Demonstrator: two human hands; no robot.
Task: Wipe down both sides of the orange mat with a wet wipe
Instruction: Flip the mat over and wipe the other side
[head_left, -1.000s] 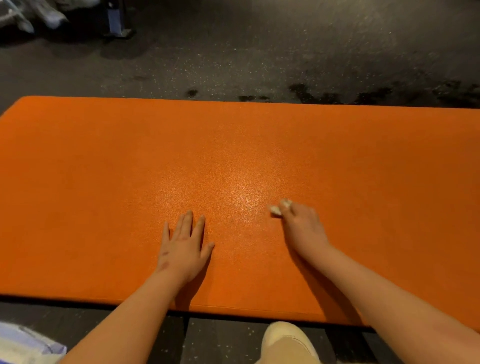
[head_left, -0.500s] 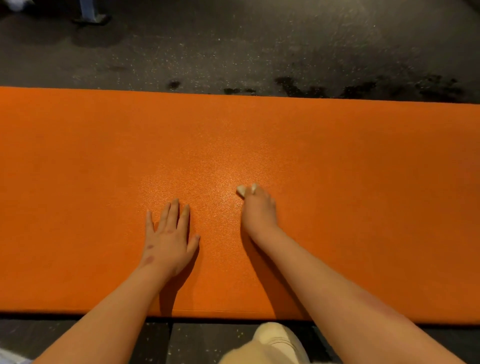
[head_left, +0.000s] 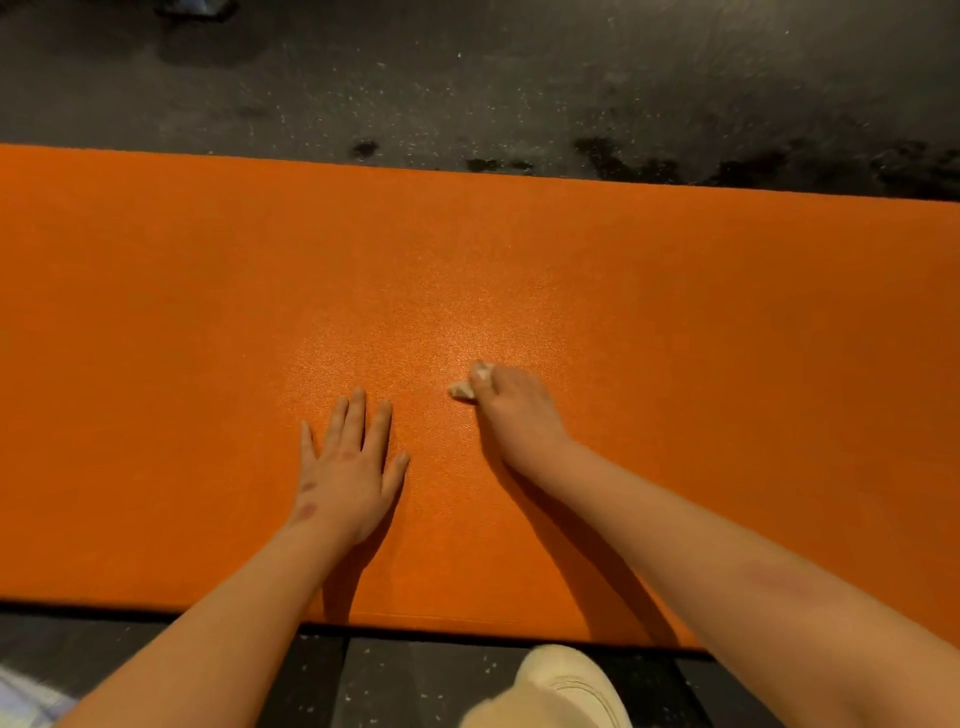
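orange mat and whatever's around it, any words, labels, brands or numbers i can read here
None: no readable text shows anywhere in this view.
The orange mat shows a plain surface, with no logo or print.
The wet wipe, held by the right hand, shows no marking.
The pale shoe shows no legible brand.
The dark floor carries only specks and stains.

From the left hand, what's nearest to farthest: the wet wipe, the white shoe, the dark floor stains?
1. wet wipe, just right of the left hand, on the orange mat.
2. white shoe, off the mat's near edge.
3. dark floor stains, beyond the mat's far edge.
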